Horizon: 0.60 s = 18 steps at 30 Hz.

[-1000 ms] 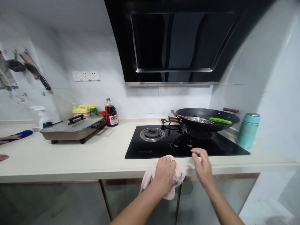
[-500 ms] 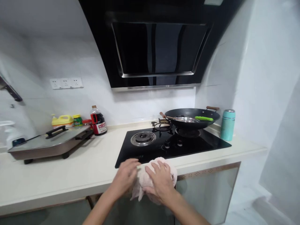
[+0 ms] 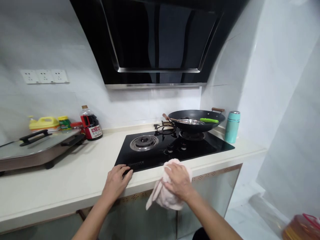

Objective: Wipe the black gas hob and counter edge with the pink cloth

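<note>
My right hand [image 3: 178,180] is wrapped over a pale pink cloth [image 3: 165,196] at the counter's front edge. Part of the cloth reaches the front rim of the black gas stove [image 3: 155,160], and a loose corner hangs down before the cabinet doors. My left hand [image 3: 117,179] rests on the counter by the stove's front left corner, its fingers spread and touching the rim, with nothing held. A black wok [image 3: 197,115] sits on the right burner, with a shiny metal utensil and a green-handled tool [image 3: 209,120] in it.
A lidded electric pan [image 3: 37,151] and a dark sauce bottle [image 3: 92,125] stand on the left of the counter [image 3: 82,173]. To the right of the stove is a turquoise flask [image 3: 232,126]. The black range hood [image 3: 155,43] overhangs the stove.
My left hand has moved off the cloth to the left, down onto the counter. The right hand keeps the cloth, which now hangs lower. The view has shifted right.
</note>
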Tool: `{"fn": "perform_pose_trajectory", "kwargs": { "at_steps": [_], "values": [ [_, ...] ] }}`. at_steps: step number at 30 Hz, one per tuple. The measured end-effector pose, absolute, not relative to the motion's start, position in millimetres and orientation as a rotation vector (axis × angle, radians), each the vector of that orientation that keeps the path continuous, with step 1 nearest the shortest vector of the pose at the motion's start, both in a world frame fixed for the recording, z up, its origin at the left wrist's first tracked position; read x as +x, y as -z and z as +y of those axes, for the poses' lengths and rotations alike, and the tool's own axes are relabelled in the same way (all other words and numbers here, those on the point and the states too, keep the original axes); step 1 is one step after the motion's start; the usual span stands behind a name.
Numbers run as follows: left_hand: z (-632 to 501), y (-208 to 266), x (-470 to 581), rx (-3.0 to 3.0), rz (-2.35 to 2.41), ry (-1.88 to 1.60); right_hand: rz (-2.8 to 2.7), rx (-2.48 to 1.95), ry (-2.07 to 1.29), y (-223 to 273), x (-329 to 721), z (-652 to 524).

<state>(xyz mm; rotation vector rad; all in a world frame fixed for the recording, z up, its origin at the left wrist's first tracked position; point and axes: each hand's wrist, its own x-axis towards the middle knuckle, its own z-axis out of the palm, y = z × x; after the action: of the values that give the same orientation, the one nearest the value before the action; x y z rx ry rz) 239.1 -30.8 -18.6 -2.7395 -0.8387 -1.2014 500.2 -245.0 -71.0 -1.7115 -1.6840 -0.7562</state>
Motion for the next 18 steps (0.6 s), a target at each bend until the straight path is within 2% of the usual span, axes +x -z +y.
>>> {"fn": "perform_pose_trajectory", "kwargs": {
  "at_steps": [5, 10, 14, 18],
  "values": [
    [-37.8, 19.1, 242.2, -2.727, -0.854, 1.17, -1.467, -2.036, 0.676, 66.8, 603.8, -310.9],
    [-47.5, 14.0, 245.4, -2.721, -0.916, 1.114, -1.013, -2.485, 0.495, 37.4, 692.8, -364.6],
    [-53.2, 11.1, 248.3, -2.693, -0.92, 1.073, -0.71, -2.668, 0.373, 5.9, 708.7, -356.3],
    [-56.6, 9.1, 252.0, -2.648, -0.94, 1.018, -0.703, -2.708, 0.31, -10.7, 669.1, -311.5]
  ]
}}
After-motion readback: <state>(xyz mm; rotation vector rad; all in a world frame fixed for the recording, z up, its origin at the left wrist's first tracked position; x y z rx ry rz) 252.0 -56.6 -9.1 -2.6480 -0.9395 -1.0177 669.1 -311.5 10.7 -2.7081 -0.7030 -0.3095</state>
